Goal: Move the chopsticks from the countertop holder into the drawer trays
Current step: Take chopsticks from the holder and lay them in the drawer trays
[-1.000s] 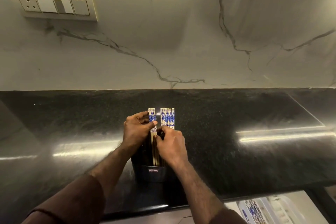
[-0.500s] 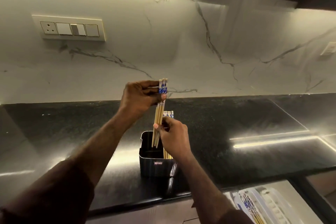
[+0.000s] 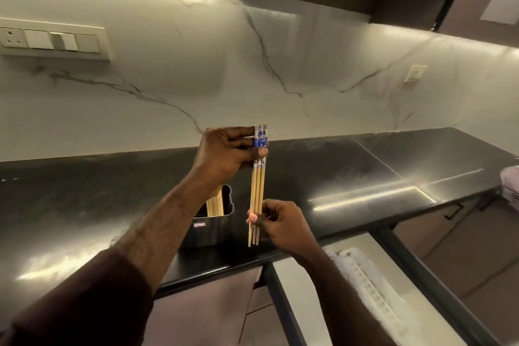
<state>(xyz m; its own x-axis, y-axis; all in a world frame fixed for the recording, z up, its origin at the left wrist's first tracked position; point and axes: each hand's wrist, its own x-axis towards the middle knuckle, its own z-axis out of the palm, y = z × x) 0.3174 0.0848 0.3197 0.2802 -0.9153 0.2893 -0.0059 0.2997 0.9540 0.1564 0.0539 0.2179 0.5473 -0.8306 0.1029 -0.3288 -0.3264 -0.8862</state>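
Note:
A small bunch of wooden chopsticks [image 3: 257,191] with blue-and-white patterned tops hangs upright in the air, just right of the black holder [image 3: 213,229]. My left hand [image 3: 227,153] pinches the patterned tops. My right hand [image 3: 276,223] grips the thin lower ends, near the counter's front edge. More chopsticks [image 3: 214,205] stand inside the holder, partly hidden behind my left forearm. Below right, the open drawer [image 3: 393,267] shows a white slotted tray [image 3: 370,286].
The black countertop [image 3: 351,177] runs left to right under a marble wall with a switch panel [image 3: 53,42]. Dark cabinets hang overhead. A pale object [image 3: 509,182] sits at the counter's far right edge. Lower cabinet fronts flank the drawer.
The bunch of chopsticks has come fully out of the holder and shifted right of it. My right hand now grips its lower ends. The view has swung up and to the right.

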